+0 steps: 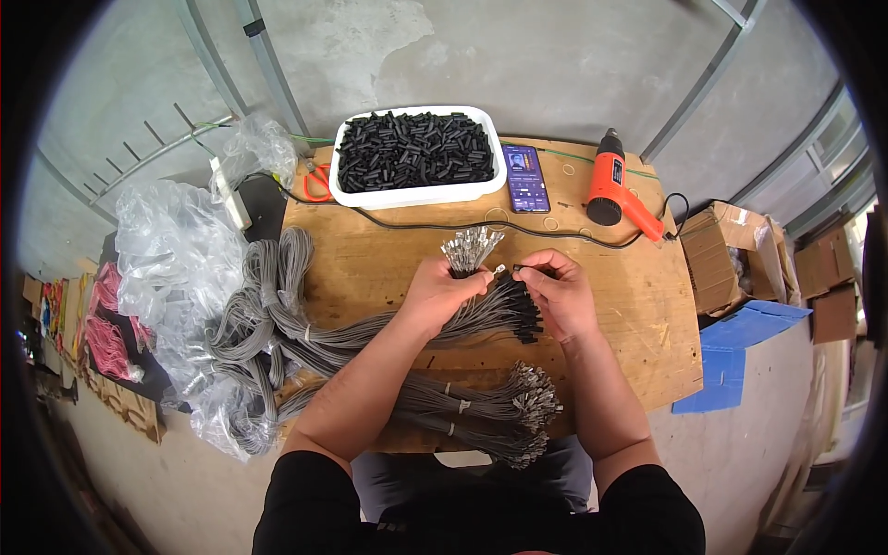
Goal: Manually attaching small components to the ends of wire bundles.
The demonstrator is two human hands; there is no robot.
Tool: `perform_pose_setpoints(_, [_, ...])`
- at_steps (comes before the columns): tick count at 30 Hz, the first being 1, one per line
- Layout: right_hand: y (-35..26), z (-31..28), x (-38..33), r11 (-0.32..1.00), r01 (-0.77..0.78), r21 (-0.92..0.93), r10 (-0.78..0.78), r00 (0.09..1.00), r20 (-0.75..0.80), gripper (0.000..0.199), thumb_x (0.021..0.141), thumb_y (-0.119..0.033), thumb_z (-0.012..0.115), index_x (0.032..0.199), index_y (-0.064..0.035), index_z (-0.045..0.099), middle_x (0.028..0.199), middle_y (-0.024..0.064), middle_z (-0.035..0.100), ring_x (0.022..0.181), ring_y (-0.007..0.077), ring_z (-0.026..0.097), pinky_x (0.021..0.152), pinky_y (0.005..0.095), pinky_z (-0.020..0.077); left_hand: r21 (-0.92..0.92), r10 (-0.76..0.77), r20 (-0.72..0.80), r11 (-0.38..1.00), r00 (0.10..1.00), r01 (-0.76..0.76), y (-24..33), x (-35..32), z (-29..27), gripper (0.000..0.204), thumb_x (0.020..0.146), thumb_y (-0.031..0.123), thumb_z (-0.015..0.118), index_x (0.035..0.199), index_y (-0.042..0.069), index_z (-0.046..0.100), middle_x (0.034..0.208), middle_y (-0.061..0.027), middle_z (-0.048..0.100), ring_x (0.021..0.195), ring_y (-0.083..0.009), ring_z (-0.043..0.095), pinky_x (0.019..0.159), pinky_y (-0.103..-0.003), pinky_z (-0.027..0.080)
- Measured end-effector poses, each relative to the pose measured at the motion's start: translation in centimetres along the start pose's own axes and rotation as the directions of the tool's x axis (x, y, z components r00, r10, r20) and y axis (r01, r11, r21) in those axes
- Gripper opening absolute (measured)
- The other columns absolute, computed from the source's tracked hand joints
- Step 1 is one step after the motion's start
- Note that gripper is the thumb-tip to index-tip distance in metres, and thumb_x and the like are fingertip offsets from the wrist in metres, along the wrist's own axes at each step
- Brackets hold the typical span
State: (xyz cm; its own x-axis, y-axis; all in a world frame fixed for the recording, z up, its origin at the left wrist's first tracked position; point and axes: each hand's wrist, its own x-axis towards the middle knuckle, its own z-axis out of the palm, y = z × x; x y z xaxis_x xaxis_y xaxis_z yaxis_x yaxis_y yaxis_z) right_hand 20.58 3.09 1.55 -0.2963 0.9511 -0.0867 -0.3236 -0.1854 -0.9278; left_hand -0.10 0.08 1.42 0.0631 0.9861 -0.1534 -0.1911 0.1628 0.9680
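Observation:
My left hand is closed round a bunch of grey wires, whose bare metal terminals fan out above the fingers. One terminal sticks out to the right between its thumb and forefinger. Close by, my right hand pinches a small black sleeve near that terminal. Between the hands and below them lie grey wire ends covered with black sleeves. Nearer to me, more tied bundles of grey wires rest on the wooden table, their metal terminals bare.
A white tub full of black sleeves stands at the back, beside a phone and an orange heat gun. A black cable crosses the table. Plastic bags and coiled grey wires lie left; cardboard boxes stand right.

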Motion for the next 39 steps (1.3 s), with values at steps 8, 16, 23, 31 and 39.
perform_pose_setpoints(8, [0.0, 0.8, -0.4, 0.999, -0.009, -0.033, 0.008, 1.000, -0.027, 0.015, 0.089, 0.000, 0.070, 0.103, 0.0016, 0.069, 0.082, 0.0033, 0.069, 0.055, 0.0007, 0.044, 0.048, 0.0162, 0.0309, 0.041, -0.012, 0.017, 0.999, 1.000, 0.011, 0.3, -0.3, 0.0, 0.008, 0.085, 0.009, 0.072, 0.087, 0.001, 0.071, 0.075, 0.0002, 0.065, 0.066, -0.0059, 0.055, 0.058, -0.023, 0.041])
perform_pose_setpoints(16, [0.6, 0.4, -0.1, 0.999, 0.024, -0.028, -0.025, 0.999, -0.030, 0.014, 0.090, 0.000, 0.068, 0.104, 0.0020, 0.070, 0.082, 0.0038, 0.070, 0.055, 0.0000, 0.044, 0.048, 0.0158, 0.0315, 0.061, 0.017, 0.032, 0.998, 0.999, -0.019, -0.5, 0.1, -0.2, 0.010, 0.084, 0.012, 0.072, 0.086, 0.002, 0.071, 0.072, 0.0015, 0.064, 0.061, -0.0043, 0.051, 0.054, -0.023, 0.037])
perform_pose_setpoints(23, [0.4, 0.4, -0.2, 0.999, 0.031, -0.033, -0.032, 0.999, -0.018, 0.014, 0.090, 0.001, 0.068, 0.103, 0.0019, 0.070, 0.082, 0.0043, 0.070, 0.056, 0.0000, 0.046, 0.049, 0.0151, 0.0331, 0.040, 0.022, 0.026, 0.999, 0.999, -0.023, -0.3, 0.0, -0.1, 0.010, 0.084, 0.012, 0.072, 0.086, 0.003, 0.071, 0.072, 0.0017, 0.063, 0.059, -0.0042, 0.050, 0.053, -0.023, 0.036])
perform_pose_setpoints(31, [0.7, 0.3, -0.2, 0.999, 0.040, -0.027, -0.040, 0.999, -0.019, 0.015, 0.089, 0.004, 0.068, 0.104, 0.0015, 0.071, 0.087, 0.0065, 0.071, 0.060, 0.0023, 0.052, 0.053, 0.0156, 0.0389, 0.065, 0.050, 0.058, 0.996, 0.997, -0.054, -0.6, 0.1, -0.3, 0.010, 0.084, 0.012, 0.072, 0.086, 0.003, 0.069, 0.073, 0.0015, 0.062, 0.065, -0.0051, 0.051, 0.058, -0.023, 0.038])
perform_pose_setpoints(39, [0.5, 0.1, -0.2, 0.998, 0.061, -0.031, -0.060, 0.998, 0.020, 0.015, 0.089, 0.005, 0.067, 0.103, 0.0009, 0.071, 0.095, 0.0085, 0.073, 0.067, 0.0027, 0.056, 0.058, 0.0158, 0.0428, 0.058, 0.058, 0.074, 0.996, 0.996, -0.062, -0.8, 0.2, -0.2, 0.011, 0.083, 0.013, 0.072, 0.087, 0.003, 0.068, 0.073, 0.0018, 0.062, 0.064, -0.0051, 0.051, 0.058, -0.023, 0.038])
